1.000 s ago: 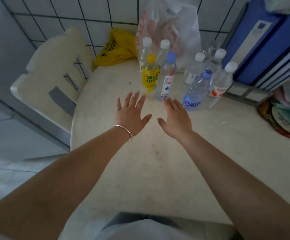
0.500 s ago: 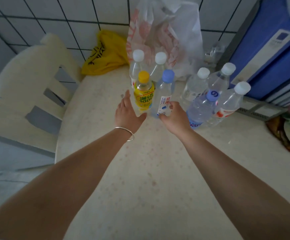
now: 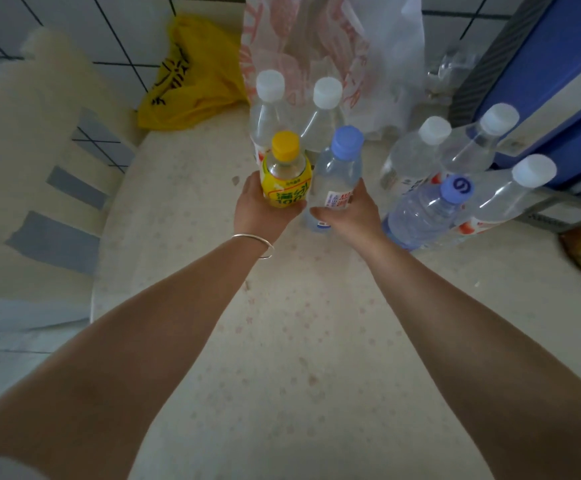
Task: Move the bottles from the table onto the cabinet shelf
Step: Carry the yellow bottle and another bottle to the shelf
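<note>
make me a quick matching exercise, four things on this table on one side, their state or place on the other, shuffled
Things:
1. yellow bottle
2. light-blue-cap bottle
3. yellow bag
4. dark-blue-cap bottle

States or places:
A. crumpled at the tiled wall
B. held by the right hand
C. free, right of both hands
D. held by the left hand

Pairs: 1-D, 2-B, 3-A, 4-C

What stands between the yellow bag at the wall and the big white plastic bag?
Nothing stands there in the head view: the yellow bag and white plastic bag meet directly.
</note>
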